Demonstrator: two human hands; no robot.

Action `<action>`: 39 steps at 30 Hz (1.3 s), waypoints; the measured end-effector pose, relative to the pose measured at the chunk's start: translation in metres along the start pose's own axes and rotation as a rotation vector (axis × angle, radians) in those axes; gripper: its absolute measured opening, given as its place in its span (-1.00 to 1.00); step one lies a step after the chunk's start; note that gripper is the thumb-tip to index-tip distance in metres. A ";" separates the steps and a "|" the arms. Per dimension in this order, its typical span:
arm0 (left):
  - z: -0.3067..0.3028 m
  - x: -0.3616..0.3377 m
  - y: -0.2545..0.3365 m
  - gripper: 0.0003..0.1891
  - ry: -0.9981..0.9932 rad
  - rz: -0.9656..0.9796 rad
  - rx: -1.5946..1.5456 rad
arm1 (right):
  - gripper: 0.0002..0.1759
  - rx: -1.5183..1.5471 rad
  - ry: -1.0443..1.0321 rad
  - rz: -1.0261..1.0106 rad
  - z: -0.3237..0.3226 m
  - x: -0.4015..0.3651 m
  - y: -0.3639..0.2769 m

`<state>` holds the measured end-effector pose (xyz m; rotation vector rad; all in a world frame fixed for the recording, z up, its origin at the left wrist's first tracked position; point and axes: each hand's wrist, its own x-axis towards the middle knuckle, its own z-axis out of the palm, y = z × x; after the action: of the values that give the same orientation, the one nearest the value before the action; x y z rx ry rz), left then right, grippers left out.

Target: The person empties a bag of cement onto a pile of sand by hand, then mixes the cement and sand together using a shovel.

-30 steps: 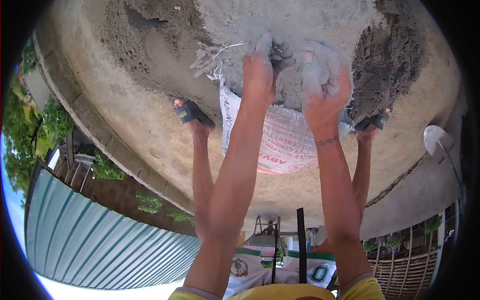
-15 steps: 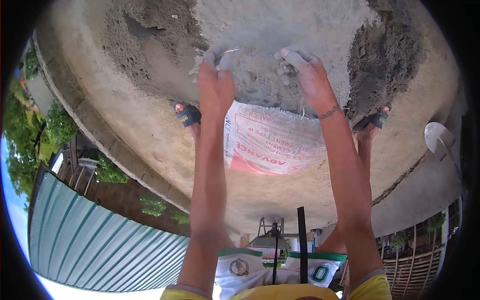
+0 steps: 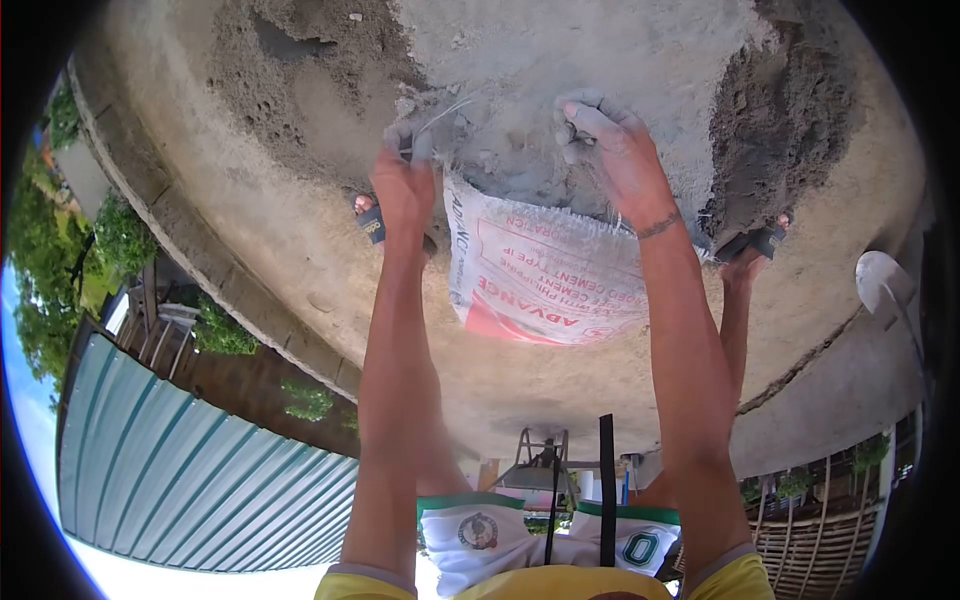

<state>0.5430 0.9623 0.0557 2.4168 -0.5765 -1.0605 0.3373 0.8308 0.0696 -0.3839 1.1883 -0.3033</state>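
My left hand (image 3: 405,170), dusted grey, pinches a thin pale strand (image 3: 446,113) that sticks out to the upper right. My right hand (image 3: 615,145), also coated in grey powder, has its fingers curled together over the powder; whatever they may hold is hidden. Between my forearms lies a white and red cement bag (image 3: 550,270), its printing upside down and its far edge frayed. Grey cement powder (image 3: 520,165) spreads from that edge, below both hands.
Damp-looking sand (image 3: 310,90) lies left of the powder, and a darker sand heap (image 3: 780,120) on the right. A shovel (image 3: 885,285) rests at the far right. My sandalled feet stand either side of the bag. A kerb (image 3: 200,255) curves along the left.
My left hand has moved left and slightly nearer me, with more of the strand showing. More of the bag's left edge is visible. My right hand has barely moved.
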 end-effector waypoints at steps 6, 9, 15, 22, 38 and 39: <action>-0.041 0.011 -0.124 -0.68 -0.012 -0.191 0.036 | -0.86 -0.143 0.136 -0.140 -0.004 -0.003 0.002; -0.025 -0.007 -0.068 -0.67 0.147 0.399 0.383 | -0.84 -0.245 0.139 -0.193 -0.009 -0.002 0.002; 0.019 -0.011 -0.005 -0.65 -0.004 0.557 0.275 | -0.84 -0.766 0.027 -0.260 0.025 -0.006 0.040; 0.020 0.037 -0.037 -0.71 -0.107 0.603 0.472 | -0.83 -1.478 0.132 -0.549 0.072 0.011 0.102; 0.024 0.035 -0.029 -0.45 -0.265 0.272 0.484 | -0.82 -0.389 0.033 0.132 0.011 -0.008 0.041; 0.025 0.031 -0.031 -0.41 -0.266 0.247 0.476 | -0.83 -0.539 0.005 -0.005 0.019 -0.007 0.046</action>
<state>0.5496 0.9660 0.0058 2.5078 -1.3119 -1.2537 0.3536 0.8775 0.0614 -0.8542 1.2661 0.0198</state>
